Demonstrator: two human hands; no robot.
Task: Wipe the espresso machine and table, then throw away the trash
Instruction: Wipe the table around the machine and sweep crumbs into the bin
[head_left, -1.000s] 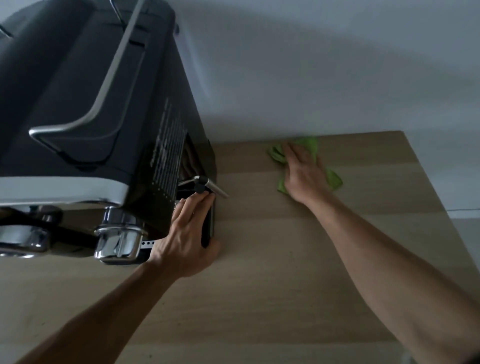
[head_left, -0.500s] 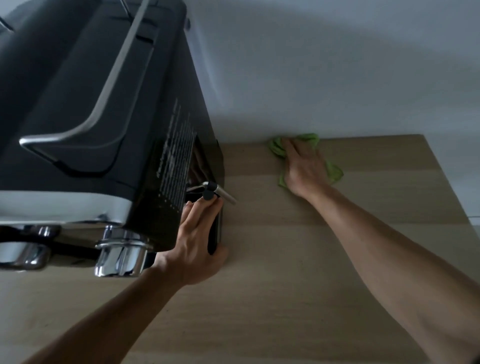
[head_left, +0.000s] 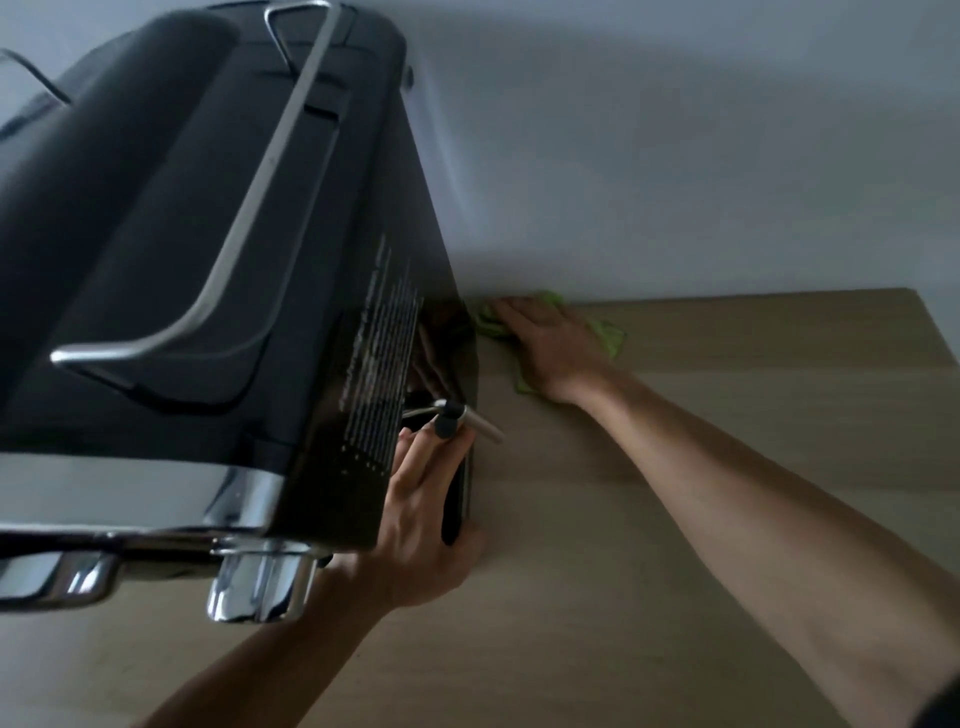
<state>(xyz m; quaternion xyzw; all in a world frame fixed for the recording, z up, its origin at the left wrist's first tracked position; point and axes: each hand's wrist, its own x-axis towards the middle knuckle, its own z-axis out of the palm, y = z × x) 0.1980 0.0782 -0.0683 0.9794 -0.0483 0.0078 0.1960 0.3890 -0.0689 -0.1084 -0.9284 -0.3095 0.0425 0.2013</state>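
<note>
The black espresso machine (head_left: 218, 270) fills the left of the view, with chrome group heads (head_left: 257, 584) under its front. My left hand (head_left: 421, 525) grips the machine's right lower corner, fingers up along its side by the steam wand (head_left: 462, 413). My right hand (head_left: 550, 345) presses flat on a green cloth (head_left: 608, 335) on the wooden table (head_left: 727, 415), close to the machine's back right corner and the wall. Most of the cloth is hidden under the hand.
A white wall (head_left: 675, 156) runs along the table's far edge. The table's right edge (head_left: 935, 332) lies at the far right. A chrome rail (head_left: 249, 218) runs over the machine's top.
My right hand has slid the green cloth left along the table's back edge, towards the machine. My left hand stays on the machine's corner. The camera has moved closer.
</note>
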